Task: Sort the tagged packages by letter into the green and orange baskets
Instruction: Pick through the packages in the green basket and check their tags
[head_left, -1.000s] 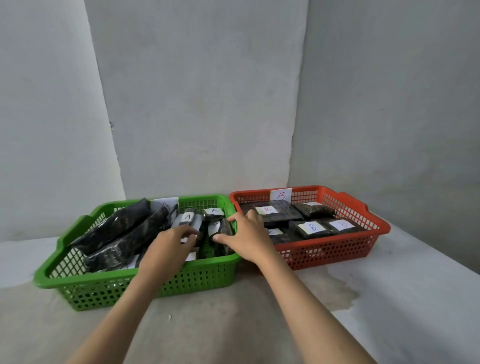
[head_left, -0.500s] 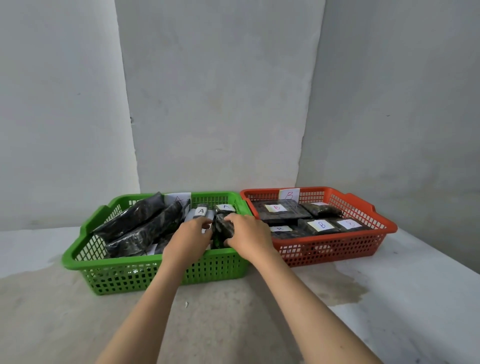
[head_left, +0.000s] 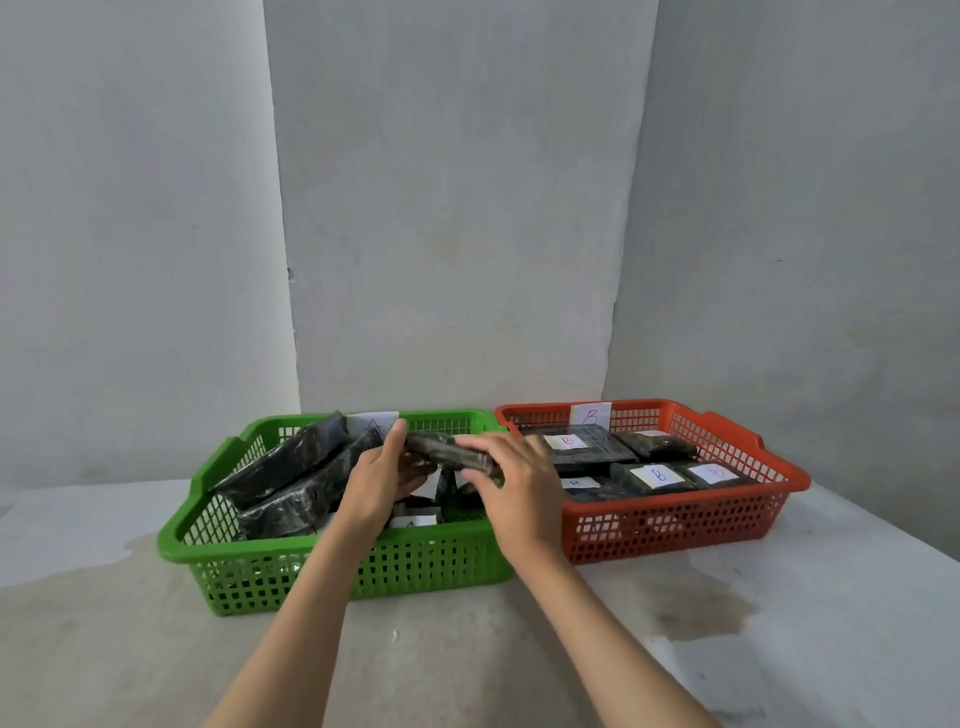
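**Both hands on one dark package above the green basket**

At the far left, the green basket (head_left: 332, 566) sits on the pale table (head_left: 779, 623), its right end touching the orange basket (head_left: 675, 525). Two long dark packages (head_left: 291, 467) lean side by side in its left half, their upper ends pointing toward 1 o'clock. A white card (head_left: 371, 423) stands against its back wall at 12 o'clock; the letter on it is faint and looks like an A, though that cannot be read with certainty.

The left hand (head_left: 382, 478) reaches over the basket's front rim, fingers raised and thumb opposed, grasping the left end of a dark wrapped package (head_left: 447, 452). That package is held above the green basket's right half, lying nearly level, its long axis running from 10 o'clock to 4 o'clock. Beneath it a white tag (head_left: 413, 521) shows near the front wall.

The right hand (head_left: 514, 483) comes in from 5 o'clock, fingers curled over the top of the same package and thumb under its right end, so it is gripped from both sides.

The orange basket holds flat dark packages with white tags; two tags (head_left: 657, 475) plainly read B. A white card marked B (head_left: 590, 415) stands on its back wall. A darker stain (head_left: 691, 608) marks the table in front of it at 6 o'clock.
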